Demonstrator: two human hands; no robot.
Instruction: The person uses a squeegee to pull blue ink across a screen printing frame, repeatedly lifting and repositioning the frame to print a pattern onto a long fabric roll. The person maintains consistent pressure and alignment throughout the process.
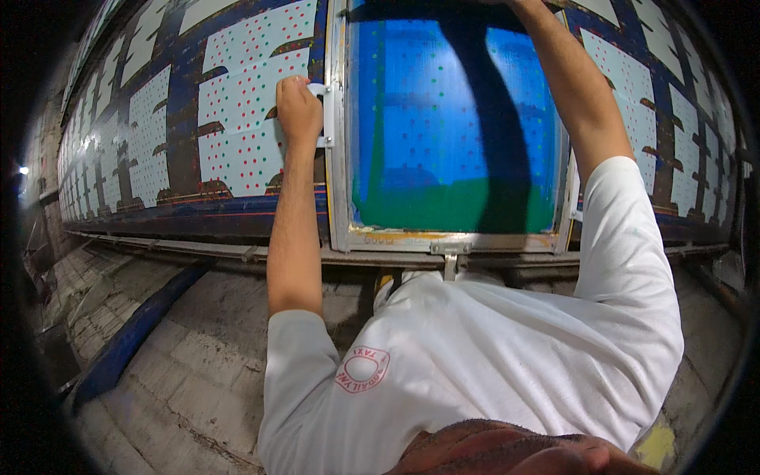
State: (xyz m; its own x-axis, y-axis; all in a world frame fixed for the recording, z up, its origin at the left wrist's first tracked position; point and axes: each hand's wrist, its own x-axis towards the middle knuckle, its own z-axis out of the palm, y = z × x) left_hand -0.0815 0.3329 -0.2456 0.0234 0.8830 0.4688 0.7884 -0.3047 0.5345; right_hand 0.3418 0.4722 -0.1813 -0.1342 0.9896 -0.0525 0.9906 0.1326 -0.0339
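Note:
A metal-framed printing screen (338,182) lies on the long table in front of me. Its blue mesh (419,150) has rows of small dots, and green ink (451,207) spreads along the near end. My left hand (300,109) is closed round a white handle (329,119) on the frame's left side. Past the far end of the mesh, just a sliver of my right hand (507,1) shows at the upper rim. Its fingers, and anything in them, are out of sight. The right arm casts a dark shadow across the mesh.
Pale cut pieces with red and green dots (241,119) lie on the dark, stained table left of the screen. More dotted pieces (617,79) lie to the right. A metal bracket (450,249) sits at the frame's near edge, above a rail. A blue roll (134,340) rests on the floor.

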